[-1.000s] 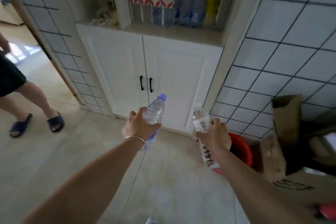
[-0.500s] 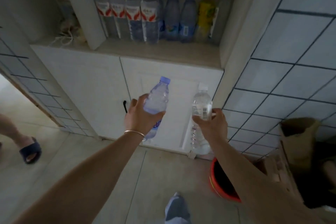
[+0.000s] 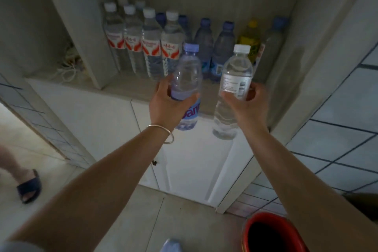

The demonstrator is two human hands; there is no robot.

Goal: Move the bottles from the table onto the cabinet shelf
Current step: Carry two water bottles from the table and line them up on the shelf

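Note:
My left hand (image 3: 166, 104) grips a clear bottle with a purple cap (image 3: 187, 71) around its middle, held upright just in front of the cabinet shelf (image 3: 131, 90). Beside it, my right hand (image 3: 243, 106) holds a clear bottle with a white cap (image 3: 235, 69), also upright, at the shelf's front edge. Both bottle bases hang below the shelf level. On the shelf stand several white-capped bottles with red labels (image 3: 151, 47), blue-capped bottles (image 3: 223, 47) and a yellow-capped bottle (image 3: 250, 41).
White cabinet doors (image 3: 194, 161) sit below the shelf. A vertical divider (image 3: 81, 32) bounds the shelf on the left, with tangled cord (image 3: 69, 65) beyond it. A red bucket (image 3: 272, 233) stands on the floor at lower right. Another person's sandalled foot (image 3: 28, 186) is at left.
I have come closer to the cabinet. Both hands have risen with their bottles, from in front of the doors up to the shelf's front edge.

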